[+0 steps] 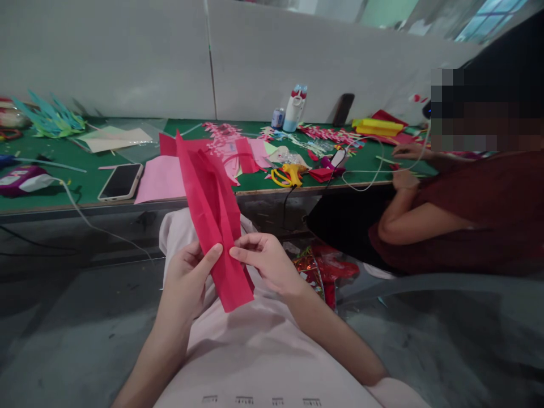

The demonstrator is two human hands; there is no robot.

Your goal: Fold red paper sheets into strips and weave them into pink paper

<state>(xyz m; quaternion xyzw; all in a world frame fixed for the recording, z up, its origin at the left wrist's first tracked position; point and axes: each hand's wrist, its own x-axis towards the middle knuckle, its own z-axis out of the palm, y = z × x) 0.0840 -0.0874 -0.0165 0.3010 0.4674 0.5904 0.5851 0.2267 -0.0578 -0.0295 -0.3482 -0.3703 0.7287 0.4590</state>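
A folded sheet of red paper (pixel 212 209) is held up over my lap, long and creased along its length, its upper end reaching above the table edge. My left hand (pixel 191 277) grips its left side, thumb on top and the other fingers partly hidden behind. On the right side my right hand (pixel 263 258) pinches the paper between thumb and fingers. Both thumbs press near the middle crease. Just beyond the paper, pink paper sheets (pixel 159 178) lie at the front of the green table (pixel 55 153).
A phone (pixel 122 181) rests left of the pink sheets. Yellow-handled scissors (pixel 280 177), a spray-topped white bottle (pixel 294 110), a can (pixel 277 118) and paper scraps are on the table. At right sits a co-worker (pixel 459 209), hands over the table. A cable (pixel 102 228) hangs off the edge.
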